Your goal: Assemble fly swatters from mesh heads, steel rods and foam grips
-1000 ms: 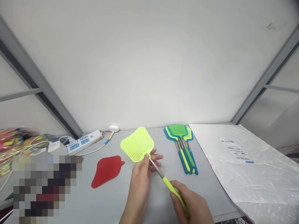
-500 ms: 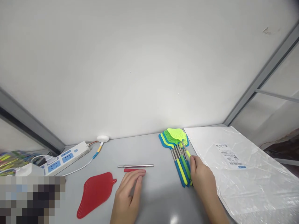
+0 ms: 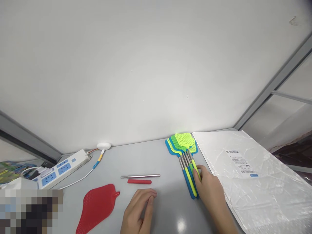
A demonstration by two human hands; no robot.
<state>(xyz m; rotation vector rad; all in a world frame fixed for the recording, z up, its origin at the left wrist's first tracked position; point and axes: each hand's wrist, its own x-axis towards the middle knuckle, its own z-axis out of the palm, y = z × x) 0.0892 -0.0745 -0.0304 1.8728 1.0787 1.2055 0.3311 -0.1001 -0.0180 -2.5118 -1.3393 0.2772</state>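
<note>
My right hand (image 3: 209, 185) has thumb and fingers closed on the yellow-green handle of a fly swatter (image 3: 184, 140), which lies on top of a fanned stack of fly swatters (image 3: 187, 177) in blue, green and yellow-green. My left hand (image 3: 139, 211) rests on the table with its fingers curled together; nothing shows in it. Just beyond its fingertips lies a red handle grip (image 3: 139, 181), with a metal rod (image 3: 140, 176) beside it on the far side. A separate red swatter head (image 3: 98, 206) lies flat to the left.
A white plastic-wrapped package (image 3: 243, 172) with a label covers the table's right side. At the left stand a power strip (image 3: 60, 169) and a white cable (image 3: 81, 179) running to a small white device (image 3: 104, 146). A pale wall (image 3: 156, 71) rises behind the table.
My left hand has drawn back toward me, off the red handle grip, which now shows whole. My right hand has settled lower on the yellow-green handle, which lies closer in against the stack.
</note>
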